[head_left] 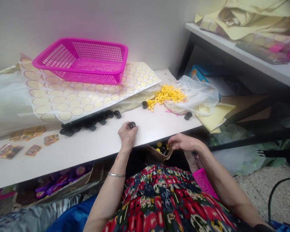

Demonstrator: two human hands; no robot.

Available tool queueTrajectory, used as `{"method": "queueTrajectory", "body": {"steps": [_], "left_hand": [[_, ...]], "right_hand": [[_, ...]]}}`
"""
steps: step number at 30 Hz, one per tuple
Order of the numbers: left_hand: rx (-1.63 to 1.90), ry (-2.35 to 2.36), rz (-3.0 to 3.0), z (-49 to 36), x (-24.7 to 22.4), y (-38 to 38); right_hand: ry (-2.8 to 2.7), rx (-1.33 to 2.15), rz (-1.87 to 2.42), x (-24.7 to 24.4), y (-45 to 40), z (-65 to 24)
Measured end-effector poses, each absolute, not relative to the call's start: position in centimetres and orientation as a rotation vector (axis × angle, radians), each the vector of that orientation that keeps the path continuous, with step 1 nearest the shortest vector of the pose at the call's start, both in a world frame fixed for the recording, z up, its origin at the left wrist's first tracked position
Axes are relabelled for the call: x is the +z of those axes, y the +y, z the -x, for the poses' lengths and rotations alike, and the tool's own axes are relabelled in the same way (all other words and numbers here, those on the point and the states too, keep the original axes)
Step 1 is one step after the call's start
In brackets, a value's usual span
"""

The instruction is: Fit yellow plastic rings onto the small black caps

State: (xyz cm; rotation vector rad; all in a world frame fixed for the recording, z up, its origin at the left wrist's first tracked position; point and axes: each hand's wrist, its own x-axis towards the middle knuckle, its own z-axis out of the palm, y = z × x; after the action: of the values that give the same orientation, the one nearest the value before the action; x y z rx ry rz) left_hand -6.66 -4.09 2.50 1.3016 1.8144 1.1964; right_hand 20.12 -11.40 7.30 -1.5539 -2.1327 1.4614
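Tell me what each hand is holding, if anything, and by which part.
The left hand holds a black piece by its sides. Whether the right hand holds anything cannot be told.

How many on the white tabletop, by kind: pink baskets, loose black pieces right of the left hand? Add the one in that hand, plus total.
Pink basket: 1
Loose black pieces: 2
Black piece in left hand: 1
Total: 4
Not tallied: yellow pieces, too overlapped to count.
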Motion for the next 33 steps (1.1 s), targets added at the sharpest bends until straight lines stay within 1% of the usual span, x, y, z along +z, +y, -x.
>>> {"method": "queueTrajectory", "body": {"steps": [2, 3, 6, 9, 11, 13, 18, 25, 33], "left_hand": [[1.150, 1.798, -1.348, 5.4, 2.4, -4.0], [1.130, 1.783, -1.382, 4.7, 2.3, -3.9], [1.070, 1.730, -1.526, 2.7, 2.1, -3.4], [1.017, 1.705, -1.663, 1.1, 2.3, -2.9], [0.982, 1.722, -1.710, 0.6, 2.5, -2.7], [0.950, 1.742, -1.734, 0.5, 2.7, -2.5], [0.951, 1.710, -1.799, 0.7, 2.7, -2.4], [0.929, 1.712, -1.822, 0.7, 2.5, -2.4], [0.937, 1.693, -1.837, 0.7, 2.4, -2.4]], "right_hand": [[-1.844, 1.549, 1.489, 8.3, -10.3, -20.3], [-1.726, 1.493, 1.500, 8.5, -9.4, -20.2], [-1.606, 1.057, 1.646, 8.2, -5.6, -18.7], [-1.793, 0.680, 1.732, 7.4, -1.5, -16.5], [-1.859, 0.505, 1.854, 7.1, 0.7, -15.0], [-1.830, 0.417, 1.984, 6.9, 2.4, -13.9], [-1.816, 0.423, 2.051, 6.7, 4.4, -12.6], [-1.765, 0.425, 2.118, 6.5, 4.7, -12.2], [-1.958, 0.442, 1.973, 5.7, 3.9, -12.5]]}}
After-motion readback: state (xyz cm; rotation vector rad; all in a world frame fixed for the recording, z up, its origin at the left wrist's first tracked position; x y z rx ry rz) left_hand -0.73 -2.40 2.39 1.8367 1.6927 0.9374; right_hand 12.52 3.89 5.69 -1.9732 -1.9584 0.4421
